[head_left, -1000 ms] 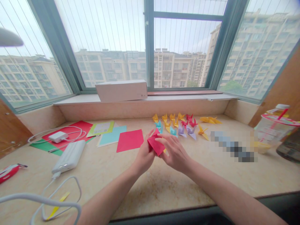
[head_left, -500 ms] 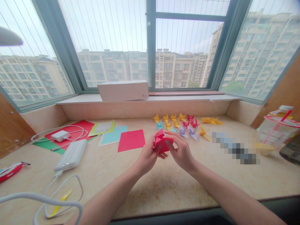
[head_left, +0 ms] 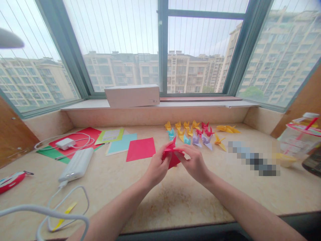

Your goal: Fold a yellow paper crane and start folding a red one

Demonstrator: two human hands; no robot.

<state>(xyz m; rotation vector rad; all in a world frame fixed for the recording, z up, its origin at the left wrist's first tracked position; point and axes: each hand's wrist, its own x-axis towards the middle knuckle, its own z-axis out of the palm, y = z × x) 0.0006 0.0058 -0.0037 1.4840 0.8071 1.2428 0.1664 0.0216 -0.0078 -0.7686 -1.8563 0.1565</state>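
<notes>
Both my hands hold a partly folded red origami paper (head_left: 173, 156) above the marble counter, in front of the rows of cranes. My left hand (head_left: 157, 164) pinches its left side, and a pointed flap rises by my fingers. My right hand (head_left: 194, 164) grips its right side, with the fingers lying over the top and hiding part of the paper. A flat red paper square (head_left: 140, 149) lies just beyond my left hand. Several small folded paper cranes (head_left: 190, 134) in yellow, red, blue and purple stand in rows beyond my hands.
Pale blue and lime sheets (head_left: 121, 144) lie left of the red square. Further left are a white power bank (head_left: 76, 166) with cables and a charger (head_left: 65, 143) on red and green paper. A plastic cup (head_left: 299, 140) stands at right; a pixelated patch (head_left: 253, 159) covers something.
The red paper has gone from a flatter folded shape to a more closed one with a pointed flap upward. My hands have drawn closer together around it.
</notes>
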